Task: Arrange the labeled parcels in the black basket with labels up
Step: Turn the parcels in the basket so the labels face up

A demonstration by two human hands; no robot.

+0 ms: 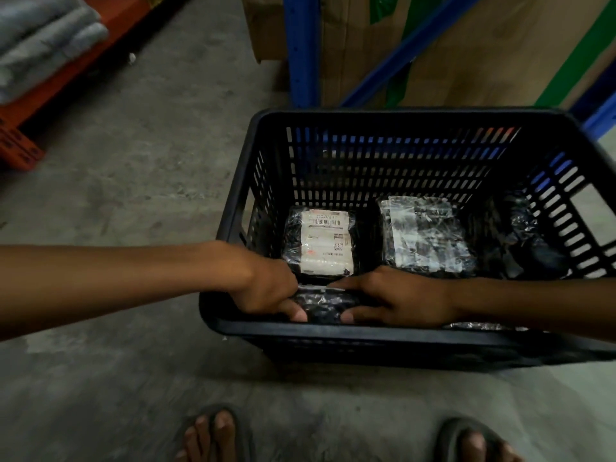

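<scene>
A: Grey folded cloth [43, 41] sits stacked at the far left on an orange shelf [20, 141], with bare concrete floor [133, 181] running beside it. What comes next?

B: The left hand [266, 288], reaching over the near-left corner of the black basket [383, 116]. Its fingers are curled around the left end of a dark shrink-wrapped parcel [328, 303] pressed against the near wall.

A: And the other end?

B: The right hand [396, 300] clasps it, thumb low, fingers over the top. A thin white strip shows along that parcel's upper edge; which way its label faces, I cannot tell.

A: Anything else inside?

B: Just behind the hands lies a labeled parcel [321, 243], its white label with barcode facing up. To its right, a second wrapped parcel [426, 233] lies flat, pale sheet uppermost under glossy film. Further right is a crumpled dark bundle [520, 241] by the right wall.

A: Behind the basket?

B: A blue rack post [301, 51] and brown cardboard [500, 45] with green tape.
</scene>
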